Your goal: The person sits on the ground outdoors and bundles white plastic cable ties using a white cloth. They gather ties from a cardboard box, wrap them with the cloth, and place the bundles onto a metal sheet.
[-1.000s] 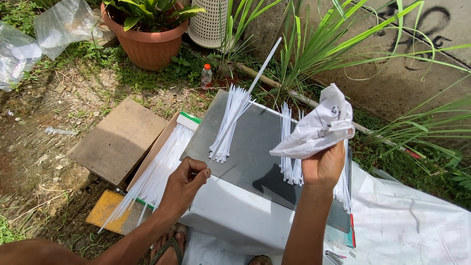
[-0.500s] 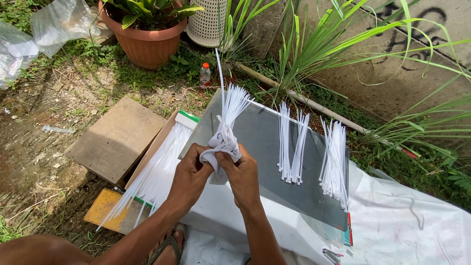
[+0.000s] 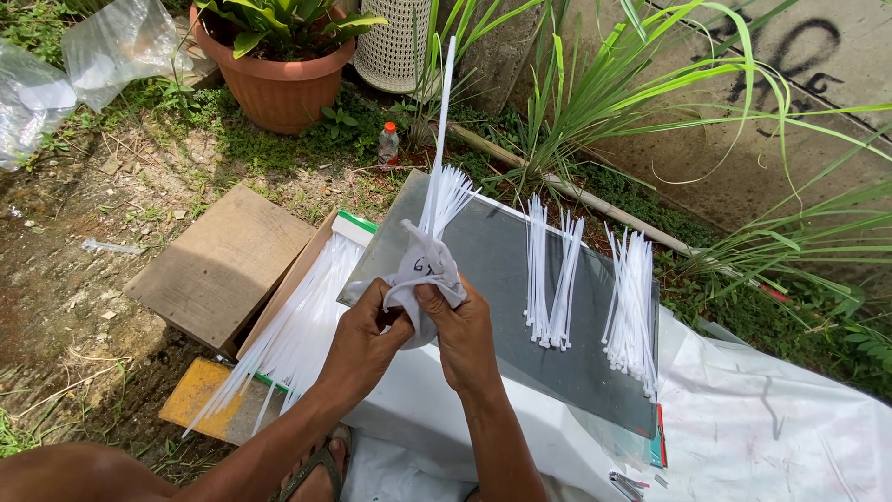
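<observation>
Ties point(image 3: 444, 200): white bundle, upright over the grey sheet point(image 3: 502, 260) on the table, wrapped low in a white paper point(image 3: 423, 279). Left hand point(image 3: 364, 346) and right hand point(image 3: 462, 336) fingers closed on paper. Two more bundles point(image 3: 548, 279) lie right; open box point(image 3: 307, 307) left.

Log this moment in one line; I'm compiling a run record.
left hand: grips paper | right hand: grips paper | paper: around ties | on glass
</observation>
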